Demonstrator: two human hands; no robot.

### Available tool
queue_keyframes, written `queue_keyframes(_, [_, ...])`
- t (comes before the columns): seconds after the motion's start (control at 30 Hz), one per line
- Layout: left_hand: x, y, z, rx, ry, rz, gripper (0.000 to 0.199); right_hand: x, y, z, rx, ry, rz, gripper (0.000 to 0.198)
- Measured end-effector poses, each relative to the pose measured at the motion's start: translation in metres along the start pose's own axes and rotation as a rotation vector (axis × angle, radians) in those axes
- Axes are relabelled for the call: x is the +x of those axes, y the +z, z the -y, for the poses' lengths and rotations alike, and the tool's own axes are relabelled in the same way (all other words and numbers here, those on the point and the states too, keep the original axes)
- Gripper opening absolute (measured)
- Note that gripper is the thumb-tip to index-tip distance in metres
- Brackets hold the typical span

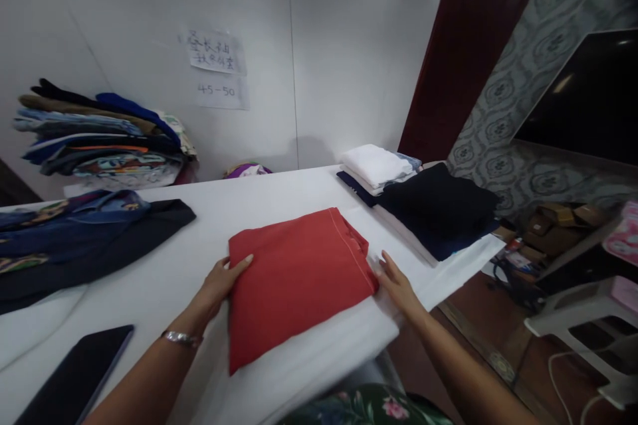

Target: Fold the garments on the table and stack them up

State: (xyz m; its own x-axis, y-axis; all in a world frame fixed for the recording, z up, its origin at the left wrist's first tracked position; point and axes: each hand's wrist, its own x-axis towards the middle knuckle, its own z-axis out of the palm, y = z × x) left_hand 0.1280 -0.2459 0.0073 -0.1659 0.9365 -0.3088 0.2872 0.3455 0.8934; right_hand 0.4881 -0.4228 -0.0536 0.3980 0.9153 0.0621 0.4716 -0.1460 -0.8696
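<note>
A folded red garment (299,279) lies on the white table before me, its near edge close to the table's front. My left hand (222,284) holds the garment's left edge, the thumb on top and the other fingers partly hidden at its side. At the right edge is my right hand (397,284), fingers stretched and apart, beside or just touching the cloth; the exact contact is hard to make out. To the right of the red garment lie a folded black garment (438,206) and a folded white garment (373,165), each on other folded clothes.
Dark blue and black clothes (94,232) lie at left, near a dark phone (74,378). A tall clothes pile (109,139) stands behind the table's far left. Paper notes (216,53) hang on the wall. A white plastic stool (588,325) and boxes (553,226) are at right.
</note>
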Motion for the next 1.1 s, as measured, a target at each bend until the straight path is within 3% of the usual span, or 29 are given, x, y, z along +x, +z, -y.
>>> queue_keyframes(0.13, [-0.016, -0.01, 0.005, 0.004, -0.119, 0.119, 0.094, -0.048, 0.011, 0.005, 0.467, 0.182, -0.162, 0.082])
queue_keyframes(0.2, [-0.028, -0.015, 0.007, -0.043, -0.161, 0.198, 0.084, -0.067, 0.015, 0.015, 0.678, 0.275, -0.2, 0.077])
queue_keyframes(0.33, [-0.046, -0.014, 0.005, -0.266, -0.221, 0.488, 0.057, -0.082, 0.016, 0.037, 0.979, 0.413, -0.258, 0.058])
queue_keyframes(0.43, [-0.048, -0.01, 0.004, -0.41, -0.296, 0.491, 0.043, -0.081, 0.013, 0.046, 1.075, 0.492, -0.26, 0.048])
queue_keyframes(0.63, [-0.049, -0.012, 0.004, -0.371, -0.268, 0.469, 0.042, -0.069, 0.009, 0.045, 1.084, 0.525, -0.117, 0.037])
queue_keyframes(0.9, [-0.044, -0.013, 0.013, -0.281, -0.155, 0.44, 0.046, -0.023, 0.015, 0.05, 0.921, 0.463, -0.134, 0.047])
queue_keyframes(1.1, [-0.037, -0.021, 0.02, -0.081, -0.131, 0.43, 0.064, 0.001, 0.011, 0.057, 0.71, 0.428, 0.178, 0.044])
